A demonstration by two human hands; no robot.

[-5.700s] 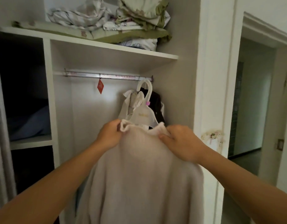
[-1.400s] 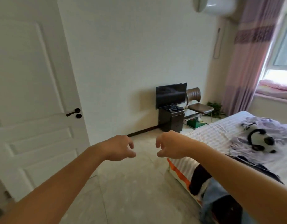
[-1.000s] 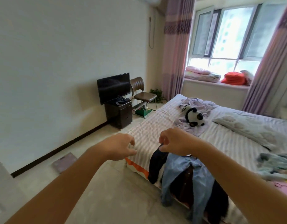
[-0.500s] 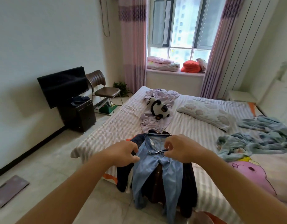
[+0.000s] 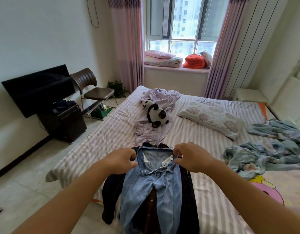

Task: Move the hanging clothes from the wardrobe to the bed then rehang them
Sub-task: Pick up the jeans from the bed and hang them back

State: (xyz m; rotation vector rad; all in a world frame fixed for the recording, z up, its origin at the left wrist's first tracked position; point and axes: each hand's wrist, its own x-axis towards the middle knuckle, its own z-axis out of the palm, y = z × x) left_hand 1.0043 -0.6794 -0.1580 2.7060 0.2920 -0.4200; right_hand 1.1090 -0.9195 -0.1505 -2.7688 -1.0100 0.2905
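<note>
Daylight came through the window [image 5: 181, 19] between pink curtains [image 5: 127, 41]; a dark television [image 5: 38, 88] and brown chair [image 5: 93, 88] stood along the white wall [image 5: 44, 31].

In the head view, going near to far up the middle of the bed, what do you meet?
Blue jeans gripped at the waistband by left hand and right hand → wire hanger hooks → panda plush on lilac cloth → folded bedding on the windowsill.

panda toy [image 5: 155, 114] beside pillow [image 5: 211, 119]; tv [image 5: 38, 88], chair [image 5: 93, 92] by the wall.

Faded denim jeans [image 5: 151, 191], matt cloth
</note>
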